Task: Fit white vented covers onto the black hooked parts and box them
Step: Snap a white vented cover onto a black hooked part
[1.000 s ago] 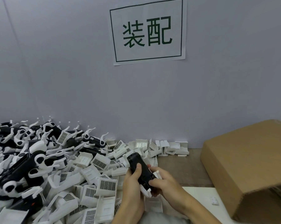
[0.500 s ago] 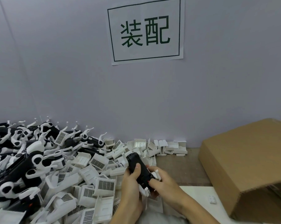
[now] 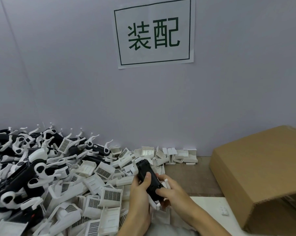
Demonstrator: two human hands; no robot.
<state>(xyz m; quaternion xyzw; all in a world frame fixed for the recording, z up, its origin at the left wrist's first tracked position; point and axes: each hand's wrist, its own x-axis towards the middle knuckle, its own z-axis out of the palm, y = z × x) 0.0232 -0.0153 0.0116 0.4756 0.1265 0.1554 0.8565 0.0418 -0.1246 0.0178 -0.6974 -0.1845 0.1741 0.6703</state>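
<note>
L hand (image 3: 140, 189): fingers curled round black hooked part (image 3: 148, 178), thumb on its upper face; part held above desk edge, tilted, far end twd wall.
R hand (image 3: 171, 191): fingers wrapped over part's near end, pinching white piece (image 3: 166, 183) vs. it; can't tell if cover is seated.
Stock: loose white vented covers (image 3: 112, 195) heaped just L of hands; black hooked parts w/ white hooks (image 3: 33, 169) piled further L.
Box (image 3: 263, 176): cardboard, on desk (image 3: 191, 176) to R, well apart from hands; opening faces near-R, inside mostly hidden.
Step (est.): fitting, not yet boxing.
Risk 1: cover goes on skewed → tabs prob. don't catch, or snap if forced.
Risk 2: grip near one end → part may twist out, drop into pile.
Risk 3: elbow/forearm sweep → covers slide off desk.
</note>
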